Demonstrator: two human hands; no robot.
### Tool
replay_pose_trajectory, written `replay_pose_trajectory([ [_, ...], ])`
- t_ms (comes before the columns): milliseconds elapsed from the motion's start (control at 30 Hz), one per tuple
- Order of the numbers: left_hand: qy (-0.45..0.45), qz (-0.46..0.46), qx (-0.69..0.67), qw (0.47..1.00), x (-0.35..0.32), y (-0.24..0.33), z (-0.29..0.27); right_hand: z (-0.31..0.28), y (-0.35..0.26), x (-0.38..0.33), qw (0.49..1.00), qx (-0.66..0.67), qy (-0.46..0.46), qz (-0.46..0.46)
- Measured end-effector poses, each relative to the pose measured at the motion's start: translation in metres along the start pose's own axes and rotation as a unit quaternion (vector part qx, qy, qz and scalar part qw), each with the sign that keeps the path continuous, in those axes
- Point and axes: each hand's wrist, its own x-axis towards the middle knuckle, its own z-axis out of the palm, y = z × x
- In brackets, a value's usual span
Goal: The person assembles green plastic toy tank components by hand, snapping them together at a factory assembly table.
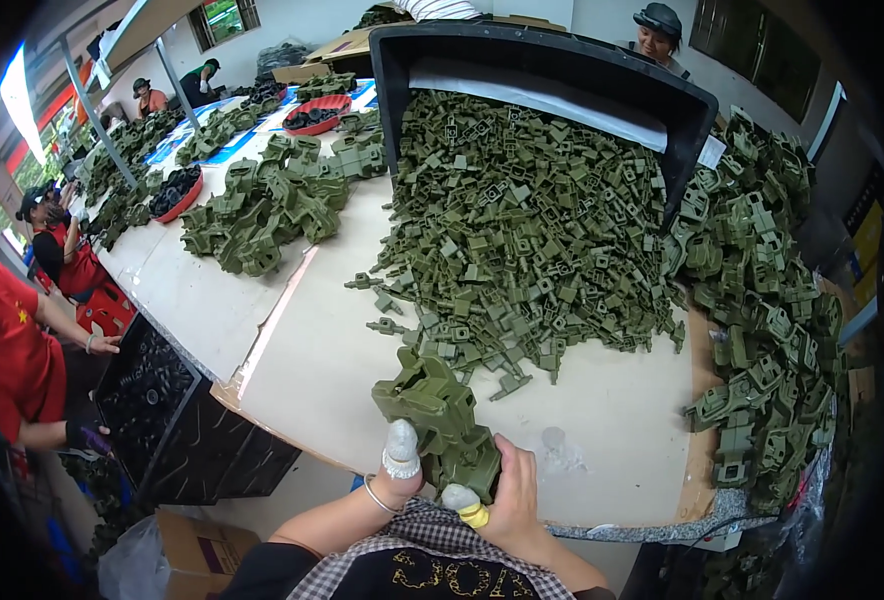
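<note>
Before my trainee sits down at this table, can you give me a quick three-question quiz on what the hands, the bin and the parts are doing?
1. True or false: only one hand grips the held green part.
2. Multiple choice: the black bin is A, standing upright; B, tipped with its opening toward the person; C, fully upside down.
3. Fill in the blank: below the white thumb cover on the right hand, the wrap is ___.

Key:
1. False: the left hand and right hand both grip it.
2. B, with small green parts spread from it onto the table.
3. Yellow.
</note>
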Motion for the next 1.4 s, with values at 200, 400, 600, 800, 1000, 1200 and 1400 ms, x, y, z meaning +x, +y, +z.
replay_pose_trajectory([
  [200, 0.008, -0.012, 0.017, 1.000, -0.006, -0.005, -0.016, 0.006, 0.000, -0.006, 1.000, 0.011, -0.022, -0.018],
  [400, 0.012, 0.014, 0.043, 0.999, -0.009, 0.000, -0.006, 0.011, 0.008, -0.011, 0.999, 0.023, -0.031, -0.005],
  [600, 0.043, 0.011, 0.016, 0.999, -0.009, -0.003, -0.012, 0.009, -0.001, -0.010, 0.999, 0.010, -0.052, 0.000],
  [800, 0.056, -0.017, 0.056, 0.997, -0.007, -0.009, -0.024, 0.001, -0.003, -0.008, 0.996, 0.047, -0.073, -0.001],
  [1000, 0.060, -0.014, 0.029, 0.998, -0.008, -0.011, -0.022, -0.008, -0.004, -0.002, 0.992, 0.085, -0.088, 0.036],
  [1200, 0.045, 0.012, 0.024, 0.999, -0.010, -0.012, -0.015, -0.001, 0.000, -0.006, 0.995, 0.052, -0.077, 0.028],
  [1400, 0.071, 0.043, 0.106, 0.991, -0.002, -0.007, -0.005, 0.006, 0.008, -0.006, 0.991, 0.092, -0.074, 0.059],
])
